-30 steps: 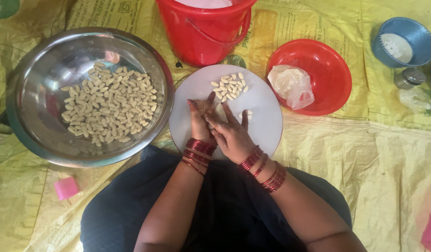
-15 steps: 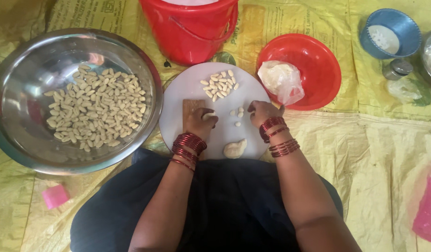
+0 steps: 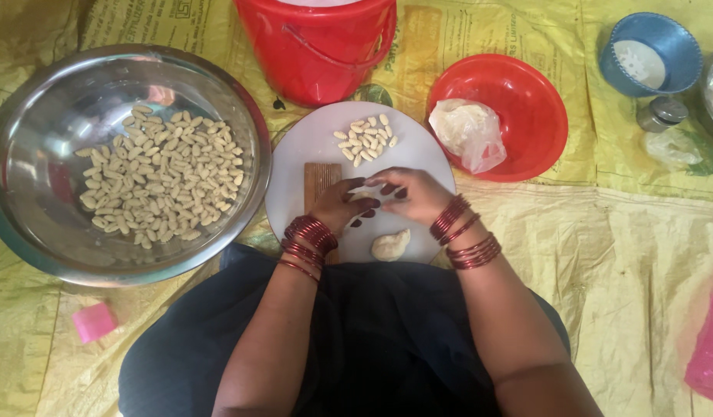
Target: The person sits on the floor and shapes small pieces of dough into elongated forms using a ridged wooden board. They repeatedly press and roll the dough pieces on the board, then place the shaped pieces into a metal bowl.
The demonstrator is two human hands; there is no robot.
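A yellow printed plastic sheet (image 3: 650,255) covers the floor where the person sits. Both hands meet over the middle of a round white board (image 3: 310,143): the left hand (image 3: 339,207) and right hand (image 3: 412,194) touch at the fingertips, pinching a small bit of dough (image 3: 363,197) between them, mostly hidden by the fingers. Under the left hand lies a ridged wooden paddle (image 3: 319,179). Just nearer the body than the hands sits a lump of dough (image 3: 390,245). Just beyond the hands, a small heap of shaped dough pieces (image 3: 365,140) rests on the board. Left of the hands, a steel bowl (image 3: 32,224) holds many more pieces. To the right, a red bowl (image 3: 526,116) holds a crumpled plastic bag (image 3: 468,133); a red bucket (image 3: 318,46) stands beyond the board.
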